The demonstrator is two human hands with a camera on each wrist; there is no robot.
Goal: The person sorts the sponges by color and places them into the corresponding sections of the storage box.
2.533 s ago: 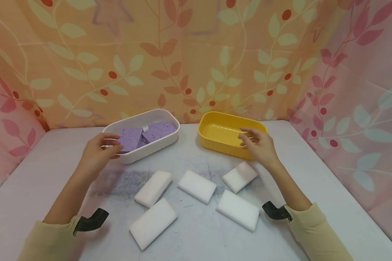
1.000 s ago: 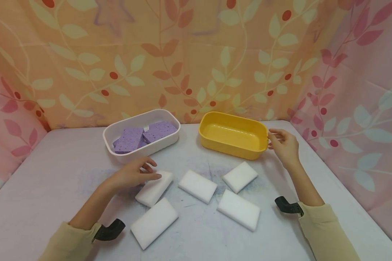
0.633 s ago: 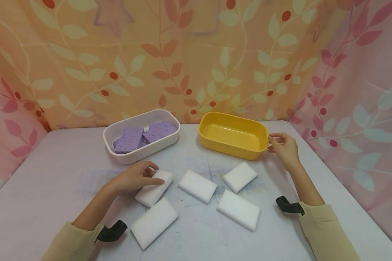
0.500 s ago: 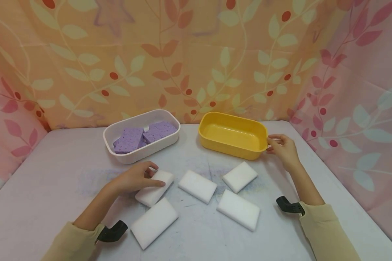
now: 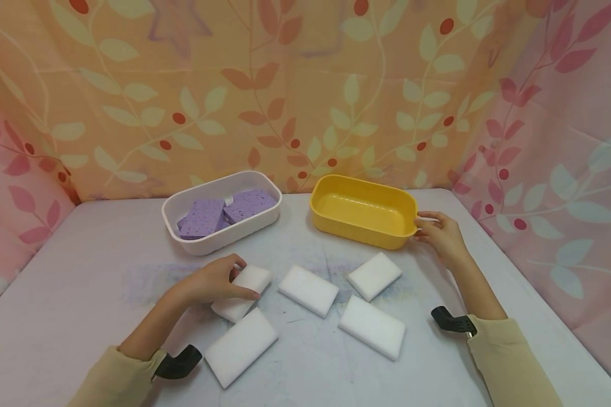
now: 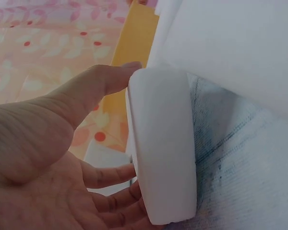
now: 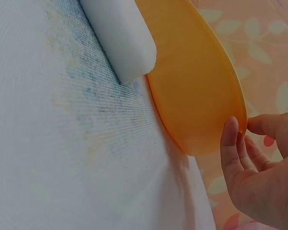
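My left hand (image 5: pixel 209 282) grips a white sponge (image 5: pixel 253 277), the back left one in a group of several on the table. In the left wrist view the thumb lies at one end of this white sponge (image 6: pixel 165 148) and the fingers at the other. My right hand (image 5: pixel 442 240) pinches the rim at the right end of a yellow tub (image 5: pixel 356 230). The right wrist view has thumb and fingertips on either side of the yellow tub's rim (image 7: pixel 201 96). Inside the yellow tub only its bare floor shows.
A white tub (image 5: pixel 216 244) with purple sponges (image 5: pixel 202 218) stands at the back left. Other white sponges lie near the middle: one in front (image 5: pixel 241 347), one in the centre (image 5: pixel 308 290), two to the right (image 5: pixel 374 276). A patterned curtain (image 5: pixel 305 85) stands behind.
My left hand has come from the white tub down to the back left white sponge and taken hold of it. My right hand has moved right, from over the yellow tub to its right rim.
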